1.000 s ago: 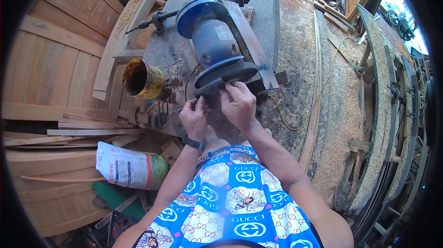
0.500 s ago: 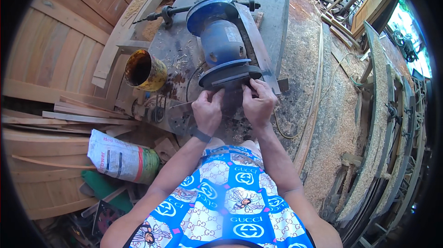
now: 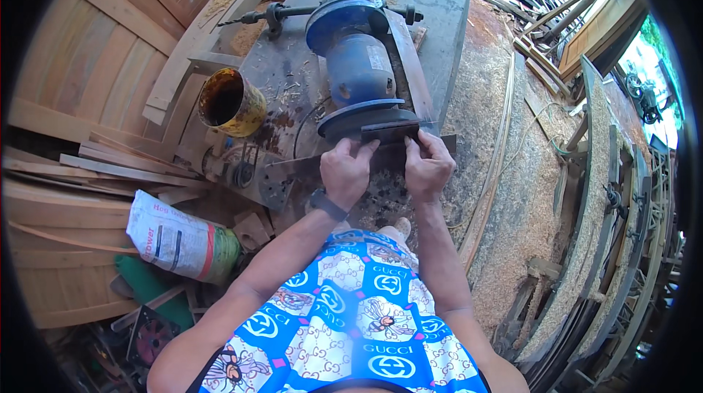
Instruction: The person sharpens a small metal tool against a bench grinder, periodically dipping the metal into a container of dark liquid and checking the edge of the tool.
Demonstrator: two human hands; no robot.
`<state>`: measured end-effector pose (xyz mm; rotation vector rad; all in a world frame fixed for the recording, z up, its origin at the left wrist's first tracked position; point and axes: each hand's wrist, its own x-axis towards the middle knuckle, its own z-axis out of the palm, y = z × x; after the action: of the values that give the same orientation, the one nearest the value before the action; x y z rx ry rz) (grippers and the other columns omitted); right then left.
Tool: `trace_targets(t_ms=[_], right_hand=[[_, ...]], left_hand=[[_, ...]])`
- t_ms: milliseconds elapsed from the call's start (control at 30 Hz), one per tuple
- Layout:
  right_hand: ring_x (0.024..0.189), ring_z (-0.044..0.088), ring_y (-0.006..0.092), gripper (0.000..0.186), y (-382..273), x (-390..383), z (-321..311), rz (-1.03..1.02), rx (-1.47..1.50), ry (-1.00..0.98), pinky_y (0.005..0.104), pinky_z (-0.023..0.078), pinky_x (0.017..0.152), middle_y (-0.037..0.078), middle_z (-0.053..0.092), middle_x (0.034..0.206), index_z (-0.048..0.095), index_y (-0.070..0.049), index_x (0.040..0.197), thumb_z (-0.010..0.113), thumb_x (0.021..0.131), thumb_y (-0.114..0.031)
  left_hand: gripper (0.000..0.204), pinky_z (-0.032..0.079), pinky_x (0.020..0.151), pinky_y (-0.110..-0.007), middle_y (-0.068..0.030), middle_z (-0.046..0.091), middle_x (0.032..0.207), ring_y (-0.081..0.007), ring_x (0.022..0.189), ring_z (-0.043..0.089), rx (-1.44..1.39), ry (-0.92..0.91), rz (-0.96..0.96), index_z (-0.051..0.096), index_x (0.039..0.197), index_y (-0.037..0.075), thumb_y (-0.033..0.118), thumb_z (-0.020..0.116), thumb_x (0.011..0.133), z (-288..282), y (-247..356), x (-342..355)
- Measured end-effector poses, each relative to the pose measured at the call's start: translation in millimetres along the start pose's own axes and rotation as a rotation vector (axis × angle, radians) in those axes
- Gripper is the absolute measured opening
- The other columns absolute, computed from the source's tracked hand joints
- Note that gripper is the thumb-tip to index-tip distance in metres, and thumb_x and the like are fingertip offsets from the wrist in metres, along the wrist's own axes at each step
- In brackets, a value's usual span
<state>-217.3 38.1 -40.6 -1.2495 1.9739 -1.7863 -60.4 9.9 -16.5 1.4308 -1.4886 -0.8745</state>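
Note:
A long flat metal blade (image 3: 300, 164) lies crosswise in front of a blue bench grinder (image 3: 359, 71) on a grey metal table (image 3: 439, 12). My left hand (image 3: 344, 171) presses down on the blade near its middle, a dark watch on the wrist. My right hand (image 3: 428, 166) grips the blade's right part. Both hands hold the blade's edge against the grinder's dark wheel guard (image 3: 366, 116). The contact point between blade and wheel is hidden by my fingers.
A rusty yellow tin can (image 3: 231, 102) stands left of the grinder. A drill-like shaft (image 3: 256, 16) lies behind it. Wooden panels and planks (image 3: 88, 78) fill the left; a white sack (image 3: 179, 239) lies below. Sawdust (image 3: 527, 173) covers the ground at right, beside curved wooden frames (image 3: 608, 195).
The view has shifted so the grinder and hands sit higher and further right. Both hands stay on the blade at the wheel, with the blade pushed slightly along.

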Motion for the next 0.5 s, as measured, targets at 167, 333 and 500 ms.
trace_targets(t_ms=[167,333,500], right_hand=[[0.089,0.080,0.0217,0.024,16.5,1.2,-1.4,0.043,0.017,0.007,0.0323,0.064,0.078,0.018,0.081,0.107,0.080,0.007,0.112,0.084,0.088,0.002],[0.090,0.080,0.0212,0.025,14.9,0.5,-2.5,0.122,0.059,-0.006,0.0321,0.064,0.080,0.017,0.081,0.106,0.080,0.007,0.112,0.084,0.088,0.002],[0.089,0.080,0.0227,0.024,-2.8,-3.7,2.1,0.026,0.008,-0.024,0.0326,0.065,0.078,0.018,0.080,0.107,0.080,0.007,0.111,0.084,0.088,0.002]], left_hand=[[0.032,0.053,0.059,-0.034,-0.0155,0.078,0.073,-0.0146,0.063,0.072,-0.007,0.001,0.004,0.078,0.090,-0.006,0.024,0.088,0.095,6.3,2.1,0.3],[0.032,0.053,0.059,-0.034,-0.0146,0.078,0.072,-0.0134,0.063,0.070,-0.012,0.003,0.026,0.079,0.089,-0.006,0.024,0.088,0.095,4.7,5.4,0.0],[0.032,0.055,0.063,-0.036,-0.0164,0.078,0.076,-0.0203,0.067,0.073,-0.013,0.017,0.022,0.079,0.093,-0.005,0.025,0.087,0.095,-6.5,-5.1,-0.9]])
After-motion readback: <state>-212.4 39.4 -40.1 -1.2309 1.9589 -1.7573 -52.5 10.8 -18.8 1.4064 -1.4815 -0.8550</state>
